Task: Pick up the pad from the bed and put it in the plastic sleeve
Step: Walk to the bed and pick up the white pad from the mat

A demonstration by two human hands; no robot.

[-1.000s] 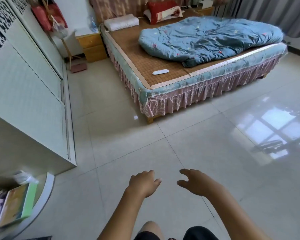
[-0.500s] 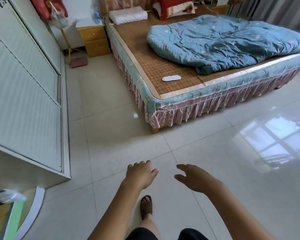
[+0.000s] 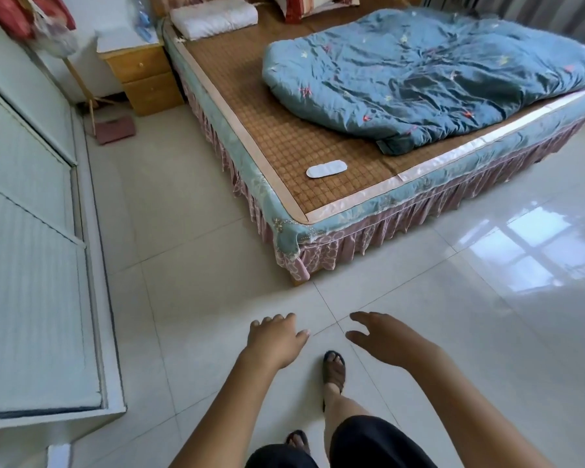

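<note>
A small white oval pad lies flat on the woven mat of the bed, near the bed's front corner. My left hand and my right hand hang in front of me over the tiled floor, well short of the bed. Both hold nothing, with fingers loosely spread. No plastic sleeve is visible.
A rumpled blue quilt covers the bed's right half. A white wardrobe runs along the left. A wooden nightstand and a dustpan stand by the bed's head. My sandalled foot steps on the glossy floor.
I have walked closer to the bed, which now fills more of the view. The shelf at lower left has dropped out of sight. Both hands stay empty.
</note>
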